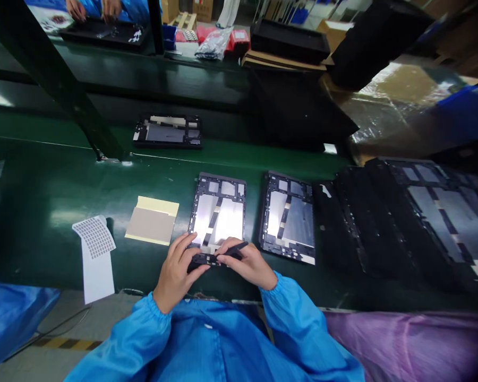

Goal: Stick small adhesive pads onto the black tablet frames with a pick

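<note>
A dark tablet frame (218, 212) with a shiny metal inner plate lies on the green bench in front of me. My left hand (178, 270) grips its near edge, fingers curled over a small black part. Fingers pinched, my right hand (249, 265) holds a thin black tool (236, 248), with its tip at the frame's near edge. A second, similar frame (289, 216) lies just to the right, untouched.
A beige pad (152, 221) and a white sticker sheet (95, 249) lie to the left. Stacked dark frames (406, 217) fill the right. Another frame (168, 131) sits on the far belt. Another person's hands (93, 9) work at the top left. A green post (59, 79) slants across the left.
</note>
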Demonstrator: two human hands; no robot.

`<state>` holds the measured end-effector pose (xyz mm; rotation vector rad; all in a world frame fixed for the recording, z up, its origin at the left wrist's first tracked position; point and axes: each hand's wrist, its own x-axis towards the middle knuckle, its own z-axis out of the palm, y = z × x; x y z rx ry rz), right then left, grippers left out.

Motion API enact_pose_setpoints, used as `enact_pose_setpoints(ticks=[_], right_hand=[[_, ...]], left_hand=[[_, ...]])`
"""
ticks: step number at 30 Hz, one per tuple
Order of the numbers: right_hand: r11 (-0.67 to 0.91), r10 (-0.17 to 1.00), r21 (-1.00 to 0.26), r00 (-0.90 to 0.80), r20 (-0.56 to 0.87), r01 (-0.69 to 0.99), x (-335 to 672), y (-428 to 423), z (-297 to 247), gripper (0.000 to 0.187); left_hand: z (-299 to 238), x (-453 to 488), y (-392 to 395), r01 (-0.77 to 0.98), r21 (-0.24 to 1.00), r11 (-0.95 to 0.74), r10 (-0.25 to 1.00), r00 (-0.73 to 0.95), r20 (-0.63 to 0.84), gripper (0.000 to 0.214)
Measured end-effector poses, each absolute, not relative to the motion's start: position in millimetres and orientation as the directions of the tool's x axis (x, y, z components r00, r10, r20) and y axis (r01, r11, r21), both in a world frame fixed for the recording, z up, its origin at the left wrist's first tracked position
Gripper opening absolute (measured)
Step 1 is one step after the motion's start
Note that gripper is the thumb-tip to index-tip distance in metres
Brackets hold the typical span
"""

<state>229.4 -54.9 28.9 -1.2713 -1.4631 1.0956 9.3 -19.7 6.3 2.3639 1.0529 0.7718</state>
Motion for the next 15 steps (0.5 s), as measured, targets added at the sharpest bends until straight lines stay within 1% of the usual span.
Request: enact_pose_setpoints(ticks=[3, 9, 15], right_hand=[[0.081, 0.994, -0.971, -0.092, 0.062, 0.224, 229.2, -55.0, 29.0, 0.018], [0.115, 0.99, -0.969, -0.104, 0.094, 0.217, 229.4, -55.3, 26.2, 0.014], [0.139, 0.988, -0.962, -0.101, 0.119, 0.236, 229.8, -56.0, 25.2, 0.013]], left_hand=[[5.5, 9.2, -19.8, 0.53, 0.588, -0.61, 0.774, 0.557, 0.301, 0.022], [4.4, 9.4, -20.2, 0.524, 0.587, -0.617, 0.768, 0.562, 0.306, 0.024], [5.3, 9.0, -20.2, 0.526, 0.592, -0.611, 0.773, 0.559, 0.301, 0.022]])
